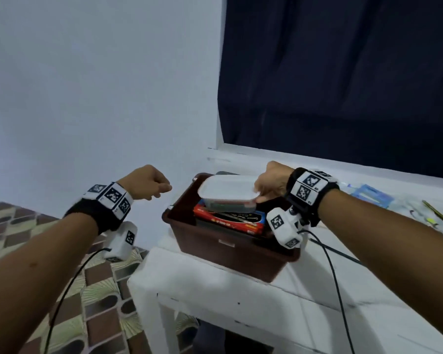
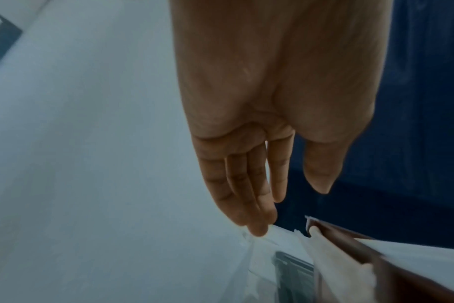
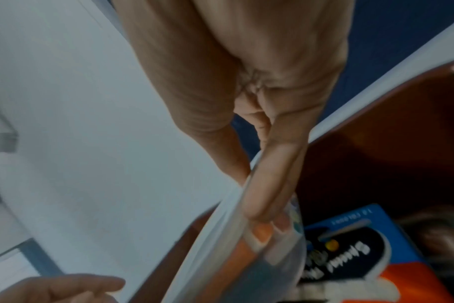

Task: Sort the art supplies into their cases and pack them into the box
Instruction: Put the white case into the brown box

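Left hand (image 1: 149,182) seemingly slack, right hand (image 1: 273,183) gripping

Your left hand (image 1: 149,183): bare forearm, no sleeve; black wrist strap carrying white square tiles printed with black coded patterns. Beneath it, a white camera housing (image 1: 122,240) with the same markings and a black cable (image 1: 67,290). Your right hand (image 1: 273,183): matching strap, tiles, housing (image 1: 284,229), cable (image 1: 335,282).

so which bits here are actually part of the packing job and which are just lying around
Part of the job:
- clear plastic case, held by the right hand
- brown box
- red and blue pack in the box

Lying about:
- blue packet
- pencil
- left hand, holding nothing
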